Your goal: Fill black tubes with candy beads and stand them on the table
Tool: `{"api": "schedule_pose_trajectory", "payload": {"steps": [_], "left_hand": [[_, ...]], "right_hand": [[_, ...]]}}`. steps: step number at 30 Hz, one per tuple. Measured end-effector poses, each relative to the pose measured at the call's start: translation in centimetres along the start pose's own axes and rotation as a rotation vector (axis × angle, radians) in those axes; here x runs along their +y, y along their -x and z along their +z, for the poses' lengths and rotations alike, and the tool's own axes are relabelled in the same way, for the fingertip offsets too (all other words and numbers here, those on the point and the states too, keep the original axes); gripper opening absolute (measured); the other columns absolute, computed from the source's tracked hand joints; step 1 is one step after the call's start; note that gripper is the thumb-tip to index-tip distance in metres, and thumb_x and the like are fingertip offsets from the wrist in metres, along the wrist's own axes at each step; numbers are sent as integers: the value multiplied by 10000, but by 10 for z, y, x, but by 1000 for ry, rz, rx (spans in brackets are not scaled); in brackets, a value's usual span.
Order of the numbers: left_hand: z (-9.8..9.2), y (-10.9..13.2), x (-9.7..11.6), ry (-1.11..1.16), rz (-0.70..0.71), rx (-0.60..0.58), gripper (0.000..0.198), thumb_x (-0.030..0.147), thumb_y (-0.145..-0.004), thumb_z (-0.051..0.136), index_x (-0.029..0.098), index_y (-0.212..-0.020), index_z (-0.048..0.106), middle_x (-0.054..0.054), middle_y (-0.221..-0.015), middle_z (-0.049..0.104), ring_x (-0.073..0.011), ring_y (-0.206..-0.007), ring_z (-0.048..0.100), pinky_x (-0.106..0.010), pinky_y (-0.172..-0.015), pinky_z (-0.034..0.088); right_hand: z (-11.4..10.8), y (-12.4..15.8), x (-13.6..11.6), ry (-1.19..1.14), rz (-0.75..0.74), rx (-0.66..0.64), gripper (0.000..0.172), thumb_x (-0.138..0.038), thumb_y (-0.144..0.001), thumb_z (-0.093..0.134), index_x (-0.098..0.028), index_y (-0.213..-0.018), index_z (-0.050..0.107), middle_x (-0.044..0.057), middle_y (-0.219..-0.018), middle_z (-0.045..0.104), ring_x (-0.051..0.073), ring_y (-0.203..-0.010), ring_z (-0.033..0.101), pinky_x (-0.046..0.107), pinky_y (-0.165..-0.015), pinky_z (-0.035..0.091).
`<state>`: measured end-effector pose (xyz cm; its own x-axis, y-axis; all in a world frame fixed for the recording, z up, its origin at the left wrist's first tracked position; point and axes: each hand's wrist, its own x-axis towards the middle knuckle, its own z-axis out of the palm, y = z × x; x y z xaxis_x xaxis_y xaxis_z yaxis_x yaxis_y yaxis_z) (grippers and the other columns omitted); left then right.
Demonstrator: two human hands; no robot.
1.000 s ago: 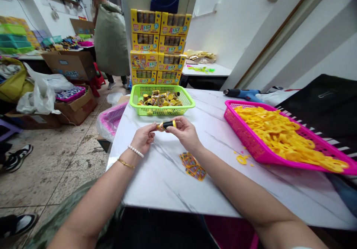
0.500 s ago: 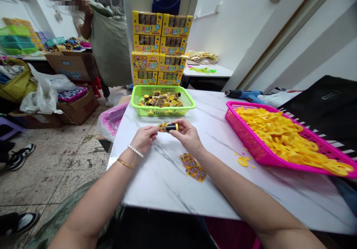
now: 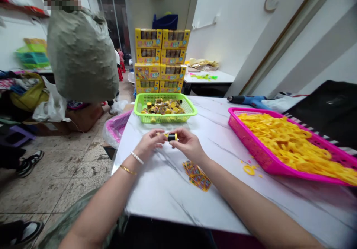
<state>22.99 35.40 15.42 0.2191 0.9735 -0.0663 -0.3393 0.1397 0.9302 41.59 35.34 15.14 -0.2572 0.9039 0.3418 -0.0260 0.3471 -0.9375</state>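
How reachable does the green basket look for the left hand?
Probably yes: the green basket stands just beyond the left hand, nothing visible between. That hand is at the black tube in the right hand, so may need freeing first.

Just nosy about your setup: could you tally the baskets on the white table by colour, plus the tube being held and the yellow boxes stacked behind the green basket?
Green basket: 1
Pink basket: 1
Black tube: 1
Yellow boxes showing: 8
Total: 11
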Motion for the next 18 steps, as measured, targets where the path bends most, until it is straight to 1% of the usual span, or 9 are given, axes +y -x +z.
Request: {"api": "schedule_pose_trajectory", "payload": {"steps": [2, 3, 5, 7, 9, 12, 14, 16, 18], "left_hand": [[-1, -1, -2, -101, -6, -76, 674, 542, -516, 922, 124, -989, 686, -31, -714, 673, -126, -595, 601, -241, -577, 434], [-2, -3, -3, -149, -7, -88, 676, 556, -503, 921, 119, -962, 684, -17, -661, 653, -115, -547, 576, -238, -557, 420], [-5, -5, -5, -224, 4, -75, 658, 569, -473, 922, 124, -894, 681, 4, -595, 621, -103, -502, 542, -232, -533, 395], [-5, -6, -2, -249, 22, -51, 617, 560, -463, 924, 132, -834, 678, 11, -590, 613, -92, -502, 526, -230, -533, 392], [-1, -1, 4, -231, 25, -53, 594, 545, -460, 927, 133, -808, 679, 4, -614, 625, -91, -517, 527, -237, -543, 407], [17, 20, 15, -192, -1, -118, 626, 528, -410, 946, 126, -816, 689, -23, -666, 657, -110, -546, 559, -261, -559, 430], [31, 42, 15, -181, -17, -157, 646, 516, -372, 958, 125, -813, 692, -32, -687, 666, -119, -554, 569, -268, -558, 431], [42, 66, 6, -157, -47, -159, 653, 513, -350, 964, 128, -798, 686, -34, -681, 662, -119, -534, 558, -274, -546, 425], [48, 89, -11, -125, -103, -139, 666, 514, -345, 966, 137, -817, 686, -36, -653, 650, -129, -508, 547, -289, -538, 428]], "right_hand": [[-1, 1, 0, 159, -83, 18, 320, -343, -751, 794, -213, -1017, 672, 39, -929, 678, 163, -769, 647, 288, -630, 593], [-1, 1, 0, 230, -125, 24, 293, -329, -761, 783, -221, -1018, 693, 47, -960, 671, 167, -791, 652, 287, -644, 597], [-1, -1, -2, 302, -185, 5, 249, -327, -782, 757, -239, -1013, 726, 62, -1008, 653, 177, -825, 668, 292, -668, 614], [-2, -2, -7, 308, -214, -49, 225, -341, -815, 718, -253, -1020, 745, 71, -1011, 648, 190, -843, 692, 301, -690, 633], [-3, 1, -18, 316, -251, -83, 262, -326, -832, 693, -276, -1086, 737, 69, -1004, 668, 201, -850, 716, 317, -721, 648], [-10, 19, -40, 435, -381, -53, 395, -288, -822, 712, -347, -1211, 683, 47, -997, 722, 221, -835, 733, 351, -748, 658], [-15, 41, -52, 554, -497, -31, 423, -286, -833, 716, -399, -1237, 664, 36, -1006, 742, 234, -839, 735, 358, -736, 658], [-19, 66, -56, 624, -591, -49, 440, -285, -846, 702, -437, -1257, 650, 35, -1033, 749, 242, -869, 739, 339, -706, 658], [-19, 90, -51, 638, -680, -91, 526, -262, -833, 693, -480, -1305, 617, 28, -1029, 757, 245, -866, 749, 317, -659, 660]]}}
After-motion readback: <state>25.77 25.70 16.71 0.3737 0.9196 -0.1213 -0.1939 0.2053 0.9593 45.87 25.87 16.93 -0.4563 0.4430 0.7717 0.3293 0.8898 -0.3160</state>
